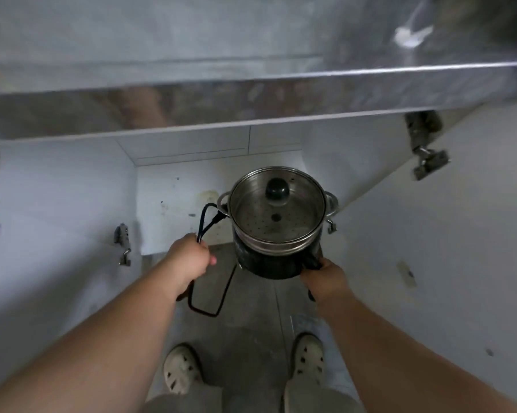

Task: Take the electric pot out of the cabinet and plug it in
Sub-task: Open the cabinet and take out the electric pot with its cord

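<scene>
The electric pot (pixel 276 225) has a black body, a steel steamer ring and a glass lid with a black knob. It hangs in the air in front of the open white cabinet (pixel 173 198), at the level of its front edge. My right hand (pixel 325 278) grips the pot's black handle at its lower right. My left hand (pixel 188 260) is closed around the black power cord (pixel 205 222), which loops up to the pot's left side and also hangs down below my wrist. The plug is hidden.
A stainless steel countertop (pixel 251 93) runs above the cabinet opening. Both cabinet doors (pixel 445 234) stand open to left and right, with metal hinges showing. Grey floor and my two feet in light clogs (pixel 307 356) are below.
</scene>
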Available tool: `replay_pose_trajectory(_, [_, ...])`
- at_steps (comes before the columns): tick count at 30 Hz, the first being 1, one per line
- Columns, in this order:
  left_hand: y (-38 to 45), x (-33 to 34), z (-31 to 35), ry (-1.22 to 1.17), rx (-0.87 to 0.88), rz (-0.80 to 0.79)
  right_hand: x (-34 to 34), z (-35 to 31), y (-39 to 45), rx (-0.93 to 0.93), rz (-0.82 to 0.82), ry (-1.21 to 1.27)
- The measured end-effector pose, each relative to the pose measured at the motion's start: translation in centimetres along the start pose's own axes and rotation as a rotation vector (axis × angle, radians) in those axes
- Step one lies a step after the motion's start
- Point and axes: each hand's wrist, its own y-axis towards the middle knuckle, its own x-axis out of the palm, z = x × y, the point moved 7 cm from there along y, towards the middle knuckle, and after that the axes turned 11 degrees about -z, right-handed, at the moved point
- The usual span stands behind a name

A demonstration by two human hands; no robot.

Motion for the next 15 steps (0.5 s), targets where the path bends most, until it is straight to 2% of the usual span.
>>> replay_pose_trajectory(3, [-4.4, -0.5, 0.3, -0.07, 0.012, -0.044, -1.7, -1.1, -5.6, 0.023, -0.006, -0.052])
replay_pose_trajectory(7, [-11.3, -1.3, 1.0, -0.041, 0.021, -0.123, -4.2, -2.3, -13.6, 0.036, 0.024, -0.06])
replay_pose_trajectory(11, [-15.5, -3.3, 1.2, -0.06, 0.074, -0.053, -6.3, -2.8, -18.0, 0.01, 0.003, -0.055])
replay_pose_trajectory(15, [-20.4, -3.1, 1.1, -0.185, 0.122, 0.02, -9.2, -3.0, -21.8, -0.058, 0.001, -0.061])
